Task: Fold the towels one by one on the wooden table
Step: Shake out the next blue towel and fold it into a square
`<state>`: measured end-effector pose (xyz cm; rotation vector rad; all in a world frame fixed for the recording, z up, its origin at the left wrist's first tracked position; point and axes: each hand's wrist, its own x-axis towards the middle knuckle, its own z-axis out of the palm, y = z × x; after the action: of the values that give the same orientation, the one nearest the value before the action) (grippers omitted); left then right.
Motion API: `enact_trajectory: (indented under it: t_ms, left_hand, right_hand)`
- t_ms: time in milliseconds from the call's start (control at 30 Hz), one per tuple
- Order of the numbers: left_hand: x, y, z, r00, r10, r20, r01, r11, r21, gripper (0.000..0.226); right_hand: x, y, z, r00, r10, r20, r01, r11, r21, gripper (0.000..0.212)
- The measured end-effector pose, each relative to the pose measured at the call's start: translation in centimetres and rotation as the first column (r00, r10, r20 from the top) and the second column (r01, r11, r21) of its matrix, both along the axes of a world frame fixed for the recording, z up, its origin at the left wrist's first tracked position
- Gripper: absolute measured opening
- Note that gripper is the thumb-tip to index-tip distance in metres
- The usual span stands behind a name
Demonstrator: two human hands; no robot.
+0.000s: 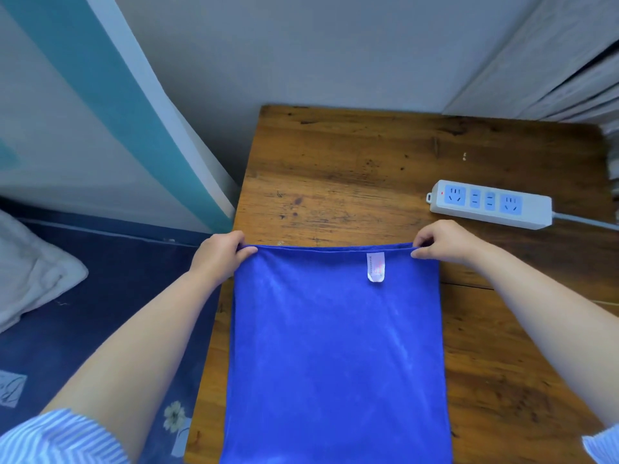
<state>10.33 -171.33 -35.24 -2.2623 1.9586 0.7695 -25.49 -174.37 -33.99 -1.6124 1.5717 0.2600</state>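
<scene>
You hold the blue towel point(338, 356) by its far corners on the wooden bench point(351, 169)

Its long axis runs from you toward the wall, white label point(375, 266) at the far edge. Your left hand point(222, 254) and right hand point(445, 241) reach forward, arms outstretched, fingers point(248, 252) curled and pinching a corner each. A white power strip point(490, 204) lies beyond your right hand; a dark blue bed point(100, 296) sits left of the bench
</scene>
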Motion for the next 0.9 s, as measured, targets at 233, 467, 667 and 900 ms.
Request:
enact_trajectory:
  t_ms: [233, 467, 667, 900]
  left_hand:
    - [0.1, 0.1, 1.0, 0.953, 0.178, -0.246, -0.186, 0.983, -0.007, 0.036]
    - [0.8, 1.4, 2.9, 0.928, 0.172, -0.332, -0.169, 0.985, 0.038, 0.01]
    - [1.0, 2.8, 5.4, 0.91, -0.363, 0.2, 0.343, 0.93, 0.13, 0.027]
    - [0.8, 5.8, 8.8, 0.672, -0.578, 0.462, 0.517, 0.814, 0.266, 0.018]
  right_hand:
    - [-1.1, 0.7, 1.0, 0.996, -0.076, 0.042, 0.079, 0.994, -0.069, 0.011]
    - [-1.5, 1.9, 3.6, 1.0, -0.009, -0.006, 0.009, 1.0, -0.021, 0.019]
    - [-1.1, 3.8, 6.2, 0.997, 0.053, -0.064, -0.061, 0.989, -0.138, 0.024]
    - [-0.1, 7.5, 9.9, 0.994, 0.056, -0.099, -0.081, 0.958, -0.274, 0.028]
